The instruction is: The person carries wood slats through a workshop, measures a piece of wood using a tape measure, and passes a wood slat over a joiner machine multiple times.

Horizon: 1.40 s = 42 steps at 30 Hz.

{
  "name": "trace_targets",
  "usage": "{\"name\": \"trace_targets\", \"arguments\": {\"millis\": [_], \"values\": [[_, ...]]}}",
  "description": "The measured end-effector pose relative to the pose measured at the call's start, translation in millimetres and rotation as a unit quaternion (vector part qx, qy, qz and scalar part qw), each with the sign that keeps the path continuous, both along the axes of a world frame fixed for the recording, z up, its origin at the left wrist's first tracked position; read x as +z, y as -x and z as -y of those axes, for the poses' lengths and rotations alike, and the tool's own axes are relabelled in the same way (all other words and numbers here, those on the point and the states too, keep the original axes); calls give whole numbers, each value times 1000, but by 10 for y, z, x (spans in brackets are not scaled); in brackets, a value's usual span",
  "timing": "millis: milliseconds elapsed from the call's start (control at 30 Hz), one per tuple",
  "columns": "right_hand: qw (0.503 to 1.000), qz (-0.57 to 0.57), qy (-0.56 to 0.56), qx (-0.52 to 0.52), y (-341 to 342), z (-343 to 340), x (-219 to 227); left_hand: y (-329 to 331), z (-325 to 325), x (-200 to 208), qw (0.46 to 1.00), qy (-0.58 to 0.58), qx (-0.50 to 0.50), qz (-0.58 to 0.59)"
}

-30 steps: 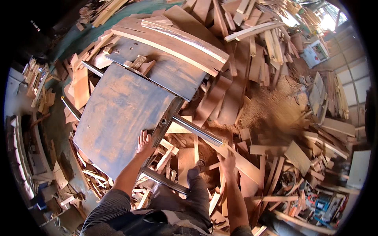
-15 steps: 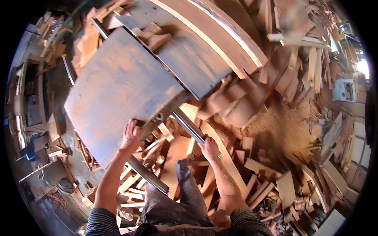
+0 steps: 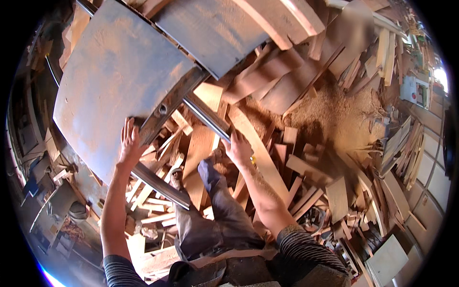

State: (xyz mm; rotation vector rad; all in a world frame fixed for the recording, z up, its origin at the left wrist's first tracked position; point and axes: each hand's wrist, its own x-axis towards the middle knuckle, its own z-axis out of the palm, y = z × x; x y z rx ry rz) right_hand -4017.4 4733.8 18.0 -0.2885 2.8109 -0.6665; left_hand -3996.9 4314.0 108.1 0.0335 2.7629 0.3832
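A large steel machine table point(image 3: 114, 81), dusted with sawdust, tilts across the upper left. My left hand point(image 3: 130, 143) rests at its near edge, fingers stretched out along the surface and holding nothing. From the table's front edge a polished metal rail point(image 3: 205, 117) sticks out toward me. Around the end of this rail my right hand point(image 3: 239, 148) is closed, with its fingertips partly hidden. Another metal rail point(image 3: 161, 185) juts out below my left wrist. Past a dark slot lies a second steel table section point(image 3: 210, 33), with curved wooden boards point(image 3: 265, 21) on it.
Wood offcuts point(image 3: 158, 208) cover the floor around my legs. A long plank point(image 3: 258, 143) lies just right of my right hand. Beyond it are a sawdust heap point(image 3: 330, 107) and curved wood pieces point(image 3: 282, 81). More boards point(image 3: 416, 153) lean at the far right.
The view has shifted, so the table and rails sit higher and farther left in the picture. My left hand stays at the table edge and my right hand on the rail.
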Motion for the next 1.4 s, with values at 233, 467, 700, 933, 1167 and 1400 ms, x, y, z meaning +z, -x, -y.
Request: {"name": "trace_targets", "arguments": {"millis": [233,467,700,933,1167,1400], "values": [[1000,-26,-5,-1,-41,-18,14,7,-39,0,1000,-2,10,13],[1000,5,2,-2,57,-57,59,23,-61,-64,1000,-5,14,1],[1000,12,0,-20,129,-81,86,-22,-113,-149,999,6,3,40],[998,13,22,-49,189,-72,102,-15,-163,-106,999,-7,-31,11],[999,19,2,-50,182,-85,168,-40,-193,-62,999,-3,-46,-7],[999,3,4,-46,162,-109,164,3,-149,-85,999,6,-37,18]]}}
